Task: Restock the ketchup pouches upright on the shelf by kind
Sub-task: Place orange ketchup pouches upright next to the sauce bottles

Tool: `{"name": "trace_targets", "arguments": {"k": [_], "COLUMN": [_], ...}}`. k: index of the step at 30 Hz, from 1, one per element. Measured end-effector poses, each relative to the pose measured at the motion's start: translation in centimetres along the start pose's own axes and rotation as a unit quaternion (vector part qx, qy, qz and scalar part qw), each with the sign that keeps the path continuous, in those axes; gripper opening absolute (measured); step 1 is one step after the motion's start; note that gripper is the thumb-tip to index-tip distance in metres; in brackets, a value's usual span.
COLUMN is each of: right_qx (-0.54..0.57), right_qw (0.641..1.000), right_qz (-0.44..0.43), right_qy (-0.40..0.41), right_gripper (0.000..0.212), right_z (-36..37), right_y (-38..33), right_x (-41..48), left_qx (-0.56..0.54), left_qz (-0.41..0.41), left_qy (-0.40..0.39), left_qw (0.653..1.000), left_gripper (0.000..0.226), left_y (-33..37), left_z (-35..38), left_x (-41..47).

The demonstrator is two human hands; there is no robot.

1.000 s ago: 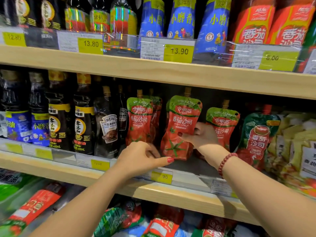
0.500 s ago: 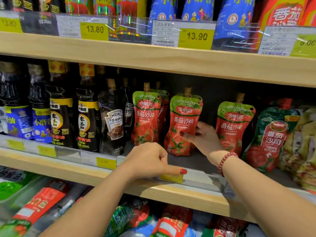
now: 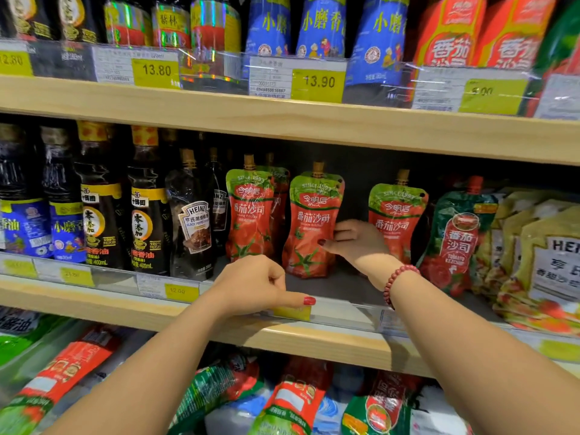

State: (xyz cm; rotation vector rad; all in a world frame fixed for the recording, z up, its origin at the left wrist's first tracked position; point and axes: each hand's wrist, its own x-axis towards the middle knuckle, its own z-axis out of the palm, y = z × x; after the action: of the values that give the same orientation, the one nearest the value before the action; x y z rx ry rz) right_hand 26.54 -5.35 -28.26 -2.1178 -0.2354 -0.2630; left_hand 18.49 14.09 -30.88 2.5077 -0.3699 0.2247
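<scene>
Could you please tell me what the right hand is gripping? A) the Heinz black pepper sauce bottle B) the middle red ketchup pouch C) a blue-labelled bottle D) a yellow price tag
B: the right hand pinches the right edge of the middle red ketchup pouch, thumb across its front.

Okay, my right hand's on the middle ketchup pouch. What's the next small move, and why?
Probably let go of the middle pouch. It stands upright close beside the left pouch of the same kind, so your right hand, gripping its edge, looks free to fetch the matching right pouch, which stands apart across a gap.
</scene>
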Motion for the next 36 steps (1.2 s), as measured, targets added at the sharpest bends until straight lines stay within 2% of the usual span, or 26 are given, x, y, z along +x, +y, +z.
{"name": "trace_targets", "arguments": {"k": [4,6,8,10,12,14,17,19,24,27,32,36], "right_qx": [0.092,0.115,0.057,-0.017,-0.071,-0.095,-0.097,-0.102,-0.143,-0.156,-0.158,-0.163], "right_qw": [0.995,0.991,0.994,0.995,0.994,0.992,0.988,0.987,0.984,0.983,0.983,0.982], "right_qz": [-0.016,-0.050,-0.088,-0.096,-0.084,-0.088,-0.122,-0.119,-0.101,-0.098,-0.095,-0.095], "right_qy": [0.039,0.054,0.032,-0.001,-0.014,-0.016,-0.017,-0.030,-0.018,-0.010,-0.008,-0.002], "right_gripper": [0.024,0.022,0.032,0.056,0.069,0.068,0.051,0.053,0.054,0.053,0.052,0.053], "right_z": [-3.5,-5.8,-7.9,-9.1,-9.8,-10.0,-10.4,-10.5,-10.3,-10.3,-10.1,-10.1], "right_y": [0.7,1.5,2.3,3.0,4.1,4.9,5.5,5.7,6.2,6.4,6.7,6.7], "right_x": [-2.4,-4.4,-6.6,-8.3,-9.3,-9.8,-9.8,-9.8,-10.0,-9.9,-9.7,-9.6], "left_qx": [-0.079,-0.136,-0.161,-0.191,-0.235,-0.264,-0.307,-0.325,-0.283,-0.291,-0.274,-0.267], "left_qz": [0.002,-0.009,-0.010,-0.006,-0.001,0.018,0.023,0.008,-0.012,-0.033,-0.048,-0.048], "left_qy": [-0.053,-0.079,-0.058,-0.014,0.025,0.059,0.079,0.088,0.124,0.131,0.115,0.117], "left_qw": [0.995,0.988,0.985,0.981,0.972,0.962,0.948,0.942,0.951,0.947,0.953,0.955], "left_gripper": [0.064,0.054,0.029,0.015,0.005,0.021,0.047,0.064,0.089,0.083,0.054,0.049], "left_y": [0.2,0.6,1.5,2.8,4.6,6.5,8.8,9.9,11.2,11.6,11.4,11.4], "left_z": [-0.8,-1.3,-1.3,-0.8,0.3,1.7,4.1,5.5,8.0,8.8,9.6,9.4], "left_x": [0.0,0.1,0.4,1.0,2.2,3.5,5.6,7.2,10.6,11.6,12.6,12.8]}}
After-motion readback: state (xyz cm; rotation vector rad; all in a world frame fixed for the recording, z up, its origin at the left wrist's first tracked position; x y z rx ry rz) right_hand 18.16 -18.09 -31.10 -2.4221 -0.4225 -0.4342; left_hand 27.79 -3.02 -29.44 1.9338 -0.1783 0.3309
